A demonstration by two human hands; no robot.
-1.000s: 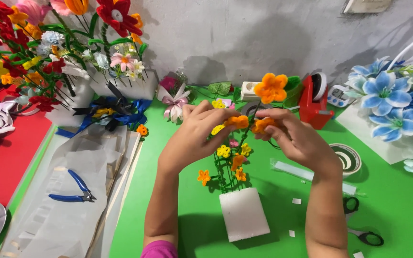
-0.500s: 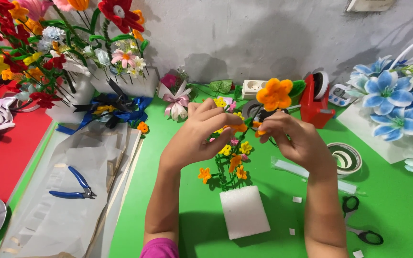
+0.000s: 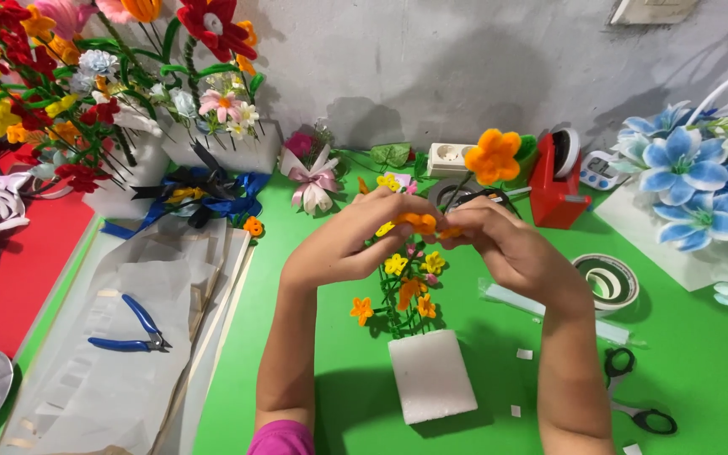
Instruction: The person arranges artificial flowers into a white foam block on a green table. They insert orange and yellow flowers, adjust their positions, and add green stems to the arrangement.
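Both hands meet above the centre of the green table (image 3: 313, 278), directly over a white foam block (image 3: 431, 375) that holds a small arrangement of yellow and orange artificial flowers (image 3: 406, 286) on green stems. The left hand (image 3: 347, 240) is closed, thumb and fingertips pinched on a small orange flower piece (image 3: 419, 222). The right hand (image 3: 511, 248) is also closed, its fingertips pinched on the opposite end of the same piece. The piece lies with its long axis roughly horizontal, running left to right between the two sets of fingertips, above the top of the arrangement. Whether it is attached to a stem cannot be determined, since the fingers cover that area. Behind the hands, a larger orange flower (image 3: 492, 156) stands upright beside a red tape dispenser (image 3: 558, 181). A roll of tape (image 3: 607, 281) lies flat just right of the right wrist, and black-handled scissors (image 3: 638, 396) lie near the right forearm. Blue-handled pliers (image 3: 128, 329) rest on clear plastic sheeting (image 3: 94, 379), well apart to the left. Blue artificial flowers (image 3: 684, 177) occupy the right edge.
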